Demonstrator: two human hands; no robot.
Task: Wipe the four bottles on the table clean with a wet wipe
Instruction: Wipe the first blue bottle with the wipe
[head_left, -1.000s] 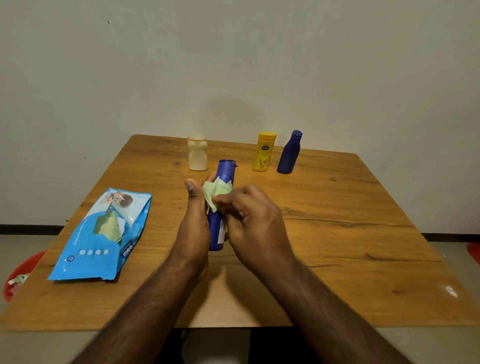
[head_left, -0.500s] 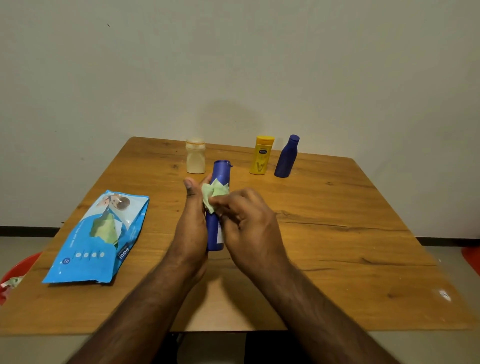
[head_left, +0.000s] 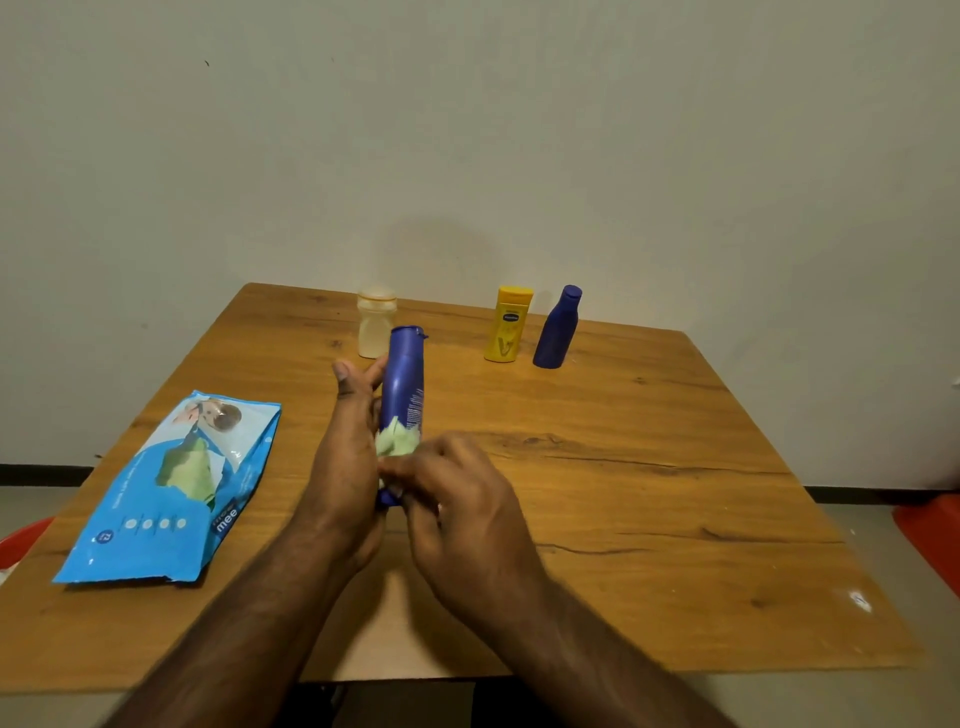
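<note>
Wipe slid down from near the cap to the lower body of the tall blue bottle since the earlier frame.
My right hand (head_left: 462, 499) fingers pinch the green wet wipe (head_left: 397, 443) against the tall blue bottle (head_left: 402, 395); my left hand (head_left: 348, 452) grips it, thumb up, above the table (head_left: 649, 493). Cream bottle (head_left: 376, 330), yellow bottle (head_left: 508, 331), small blue bottle (head_left: 557, 329) stand behind; wipes pack (head_left: 166, 493) lies left.

The blue wipes packet (head_left: 171, 488), left of the fingers (head_left: 358, 374), reads "mee" near its lower edge. Print on the bottles is too small to read.
</note>
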